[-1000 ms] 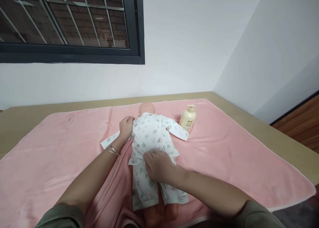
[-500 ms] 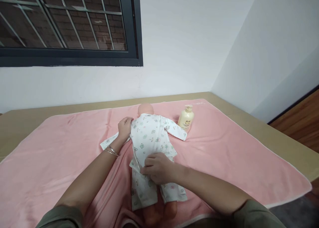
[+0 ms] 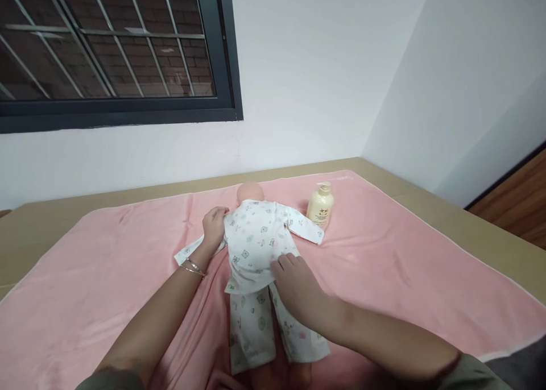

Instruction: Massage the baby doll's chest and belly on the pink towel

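A baby doll (image 3: 250, 191) lies on a pink blanket, its head toward the wall. It wears a white printed shirt (image 3: 256, 239) and matching trousers (image 3: 252, 333). My left hand (image 3: 214, 226) is closed at the shirt's left shoulder, its fingertips pinching the cloth there. At the lower right side of the shirt, my right hand (image 3: 298, 287) has its fingers curled onto the fabric near the hem. That hand covers part of the hem and the top of one trouser leg. The doll's feet show at the bottom edge.
A cream pump bottle (image 3: 321, 206) stands on the pink blanket (image 3: 396, 276), close to the doll's right sleeve. The blanket is bunched into folds left of the doll. Behind the tan bed surface (image 3: 140, 192) are a white wall and a barred window (image 3: 128, 49).
My right hand has moved from the shirt's lower left hem to its lower right side. The hem now lies flatter over the trousers. My left hand stays at the shoulder.
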`<state>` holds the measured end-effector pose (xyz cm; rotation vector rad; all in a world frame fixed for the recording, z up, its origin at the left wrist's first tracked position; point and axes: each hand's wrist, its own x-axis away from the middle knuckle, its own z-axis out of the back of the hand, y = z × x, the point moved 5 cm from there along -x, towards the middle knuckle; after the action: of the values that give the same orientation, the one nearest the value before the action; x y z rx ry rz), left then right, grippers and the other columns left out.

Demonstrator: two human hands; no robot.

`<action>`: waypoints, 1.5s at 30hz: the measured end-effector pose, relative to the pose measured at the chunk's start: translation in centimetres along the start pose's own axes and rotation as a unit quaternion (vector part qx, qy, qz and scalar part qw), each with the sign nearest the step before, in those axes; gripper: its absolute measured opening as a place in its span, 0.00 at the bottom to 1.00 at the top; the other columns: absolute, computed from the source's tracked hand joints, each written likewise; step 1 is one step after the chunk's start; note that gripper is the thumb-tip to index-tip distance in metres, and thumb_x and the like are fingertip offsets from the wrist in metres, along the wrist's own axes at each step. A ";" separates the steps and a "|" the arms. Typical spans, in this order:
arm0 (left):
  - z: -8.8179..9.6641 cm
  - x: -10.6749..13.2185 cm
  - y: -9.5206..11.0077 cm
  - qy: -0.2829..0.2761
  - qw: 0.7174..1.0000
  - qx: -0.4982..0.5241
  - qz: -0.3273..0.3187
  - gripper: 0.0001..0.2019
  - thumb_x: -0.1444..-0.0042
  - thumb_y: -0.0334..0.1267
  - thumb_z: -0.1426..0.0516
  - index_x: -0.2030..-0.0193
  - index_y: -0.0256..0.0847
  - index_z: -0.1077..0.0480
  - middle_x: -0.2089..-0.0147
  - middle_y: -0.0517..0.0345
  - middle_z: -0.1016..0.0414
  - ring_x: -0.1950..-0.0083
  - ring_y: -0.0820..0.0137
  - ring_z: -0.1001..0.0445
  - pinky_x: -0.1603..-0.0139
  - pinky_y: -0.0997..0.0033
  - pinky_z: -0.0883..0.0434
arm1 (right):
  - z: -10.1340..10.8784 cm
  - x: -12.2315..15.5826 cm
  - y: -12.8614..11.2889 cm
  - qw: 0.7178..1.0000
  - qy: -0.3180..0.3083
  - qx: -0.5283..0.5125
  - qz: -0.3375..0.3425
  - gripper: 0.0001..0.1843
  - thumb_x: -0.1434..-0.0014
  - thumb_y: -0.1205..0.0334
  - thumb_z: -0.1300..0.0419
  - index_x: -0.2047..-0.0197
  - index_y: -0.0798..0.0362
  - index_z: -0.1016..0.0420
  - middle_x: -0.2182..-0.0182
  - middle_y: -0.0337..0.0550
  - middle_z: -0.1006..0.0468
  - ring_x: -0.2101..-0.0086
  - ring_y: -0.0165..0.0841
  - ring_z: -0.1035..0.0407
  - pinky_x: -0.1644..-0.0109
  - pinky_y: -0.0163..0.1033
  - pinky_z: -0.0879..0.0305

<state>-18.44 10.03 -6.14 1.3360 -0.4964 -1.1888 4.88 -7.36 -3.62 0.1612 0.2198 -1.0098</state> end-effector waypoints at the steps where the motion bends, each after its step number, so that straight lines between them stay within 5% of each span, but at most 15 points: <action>1: 0.0 0.0 0.0 0.000 1.000 0.002 0.001 0.15 0.50 0.43 0.51 0.70 0.39 0.26 0.61 0.51 0.19 0.55 0.63 0.23 0.53 0.67 0.28 | -0.3 -0.2 0.3 1.000 -0.018 -0.016 0.001 0.15 0.52 0.79 0.45 0.63 0.53 0.32 0.67 0.45 0.26 0.67 0.38 0.35 0.67 0.41 0.47; 7: 0.0 0.1 -0.1 0.003 1.000 0.005 0.005 0.14 0.50 0.42 0.50 0.70 0.39 0.26 0.61 0.52 0.19 0.55 0.64 0.24 0.53 0.68 0.29 | -2.0 -1.2 2.6 0.995 -0.046 -0.076 -0.051 0.08 0.38 0.66 0.50 0.67 0.52 0.31 0.75 0.39 0.26 0.75 0.33 0.35 0.73 0.37 0.54; 12: -0.1 0.3 0.3 -0.001 1.000 0.004 0.002 0.14 0.51 0.42 0.50 0.70 0.39 0.26 0.62 0.51 0.19 0.55 0.63 0.24 0.53 0.67 0.29 | -1.4 -0.2 1.5 0.998 0.036 -0.041 0.033 0.07 0.44 0.63 0.43 0.73 0.52 0.31 0.75 0.40 0.27 0.73 0.33 0.36 0.71 0.38 0.52; 17: -0.1 0.5 0.7 -0.001 1.000 0.009 0.000 0.13 0.50 0.42 0.49 0.70 0.39 0.26 0.61 0.51 0.20 0.55 0.62 0.24 0.51 0.65 0.30 | 0.1 2.4 -0.7 0.968 0.161 -0.021 0.192 0.10 0.43 0.70 0.44 0.76 0.52 0.34 0.75 0.40 0.31 0.73 0.32 0.42 0.69 0.39 0.51; 24: -0.1 2.2 4.8 0.012 0.998 0.039 -0.047 0.13 0.46 0.44 0.48 0.62 0.41 0.25 0.52 0.52 0.22 0.46 0.61 0.28 0.44 0.63 0.34 | 1.5 5.4 -1.4 0.956 0.177 -0.048 0.229 0.12 0.42 0.72 0.43 0.76 0.52 0.36 0.75 0.38 0.34 0.72 0.31 0.42 0.69 0.38 0.50; 27: -2.4 3.9 8.3 -0.050 0.987 0.149 -0.037 0.13 0.46 0.45 0.46 0.64 0.40 0.25 0.56 0.50 0.21 0.49 0.61 0.25 0.47 0.63 0.31 | 3.1 5.7 -0.7 0.943 0.163 -0.088 0.277 0.09 0.43 0.68 0.43 0.74 0.51 0.34 0.73 0.39 0.31 0.70 0.32 0.38 0.65 0.39 0.44; 29: -5.3 5.1 10.6 -0.135 0.943 0.302 0.042 0.13 0.45 0.44 0.45 0.63 0.38 0.25 0.57 0.47 0.21 0.51 0.60 0.24 0.49 0.62 0.29 | 4.9 4.5 2.0 0.942 0.216 -0.100 0.235 0.06 0.41 0.66 0.45 0.69 0.50 0.29 0.70 0.41 0.28 0.66 0.34 0.34 0.61 0.41 0.40; 32: -10.9 6.7 13.9 -0.287 0.821 0.433 0.238 0.17 0.41 0.44 0.49 0.58 0.32 0.26 0.52 0.38 0.23 0.49 0.57 0.23 0.50 0.60 0.27 | 7.7 0.7 8.9 0.937 0.331 -0.099 0.054 0.13 0.40 0.67 0.49 0.56 0.53 0.26 0.58 0.50 0.24 0.55 0.40 0.32 0.51 0.47 0.37; 35: -15.4 6.8 16.2 -0.307 0.740 0.463 0.378 0.25 0.37 0.49 0.55 0.47 0.31 0.31 0.46 0.33 0.27 0.47 0.57 0.24 0.52 0.61 0.25 | 8.3 -3.6 14.5 0.942 0.310 -0.047 -0.121 0.25 0.40 0.69 0.52 0.40 0.66 0.35 0.42 0.63 0.33 0.41 0.45 0.41 0.39 0.52 0.44; 40: -19.8 5.9 17.1 -0.303 0.736 0.435 0.421 0.28 0.36 0.47 0.58 0.39 0.27 0.39 0.45 0.32 0.30 0.50 0.61 0.24 0.58 0.69 0.25 | 6.4 -7.1 17.0 0.964 0.176 0.023 -0.196 0.31 0.44 0.71 0.49 0.37 0.73 0.41 0.38 0.68 0.38 0.36 0.49 0.48 0.33 0.53 0.53; 45: -20.8 8.0 15.9 -0.333 0.728 0.388 0.457 0.20 0.38 0.41 0.53 0.45 0.29 0.35 0.56 0.38 0.26 0.58 0.61 0.23 0.61 0.64 0.24 | 6.6 -6.9 17.2 0.958 0.203 0.029 -0.202 0.24 0.45 0.72 0.49 0.45 0.67 0.31 0.46 0.62 0.27 0.42 0.45 0.38 0.33 0.52 0.55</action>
<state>8.13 9.93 0.57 0.9823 -2.0909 -0.5326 16.72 5.72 5.09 0.3900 0.6173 -1.3858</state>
